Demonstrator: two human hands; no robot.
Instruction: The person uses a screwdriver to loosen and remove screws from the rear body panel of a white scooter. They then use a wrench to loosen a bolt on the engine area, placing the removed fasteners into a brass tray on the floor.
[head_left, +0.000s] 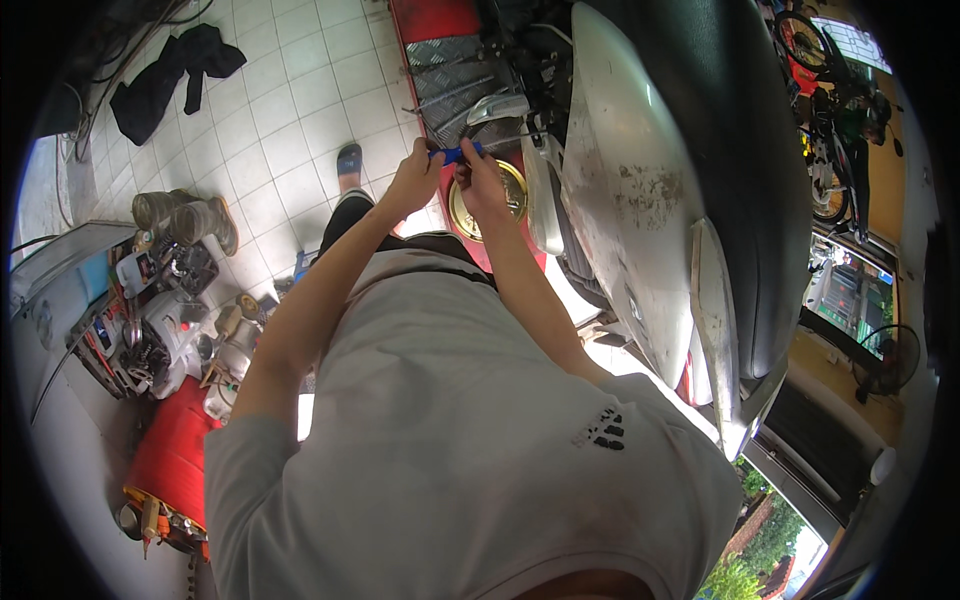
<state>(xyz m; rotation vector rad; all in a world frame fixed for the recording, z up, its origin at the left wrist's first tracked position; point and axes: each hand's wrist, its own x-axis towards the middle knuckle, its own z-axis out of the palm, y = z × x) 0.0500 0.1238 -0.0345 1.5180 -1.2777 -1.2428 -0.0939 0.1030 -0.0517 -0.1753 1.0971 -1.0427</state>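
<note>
Where two hands (412, 184) (482, 184), one blue object (455, 156).

Floor (280, 130): pale square tiles. Black cloth (178, 80) lies crumpled at far left; a foot in a dark sandal (349, 160) rests near centre. To the right, a red platform (435, 20) with patterned metal plate (432, 60) carries a round gold-coloured dish (514, 196).

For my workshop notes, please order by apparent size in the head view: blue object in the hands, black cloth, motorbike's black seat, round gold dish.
1. Black seat
2. Black cloth
3. Round gold dish
4. Blue object, partly hidden
</note>
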